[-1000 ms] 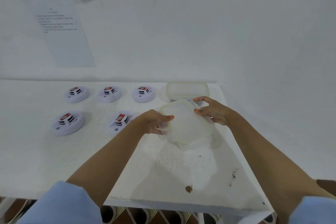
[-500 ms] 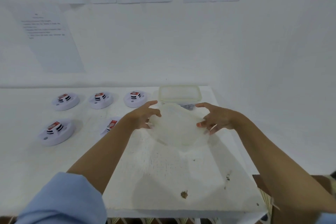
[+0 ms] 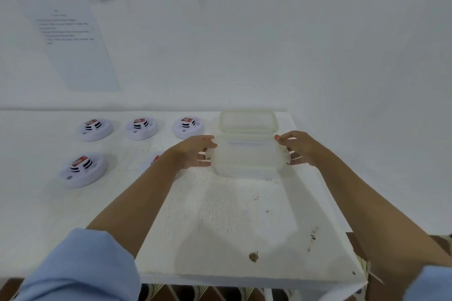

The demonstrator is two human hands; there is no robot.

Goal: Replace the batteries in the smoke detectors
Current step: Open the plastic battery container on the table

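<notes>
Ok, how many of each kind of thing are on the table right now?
Smoke detectors: 5 (one partly hidden)
Plastic boxes: 2
Total: 7

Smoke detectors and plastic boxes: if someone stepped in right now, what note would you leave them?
Left hand and right hand each hold one end of the near container, which rests on the table with its lid apparently on; its contents cannot be made out.
A second container sits just behind it.
Five smoke detectors lie to the left: three in a back row, two in front, one partly hidden by the left forearm. Each carries a red-labelled block, likely a battery.
Done: no swap can be confirmed.
Left: probably open the container, then work through the detectors.
</notes>
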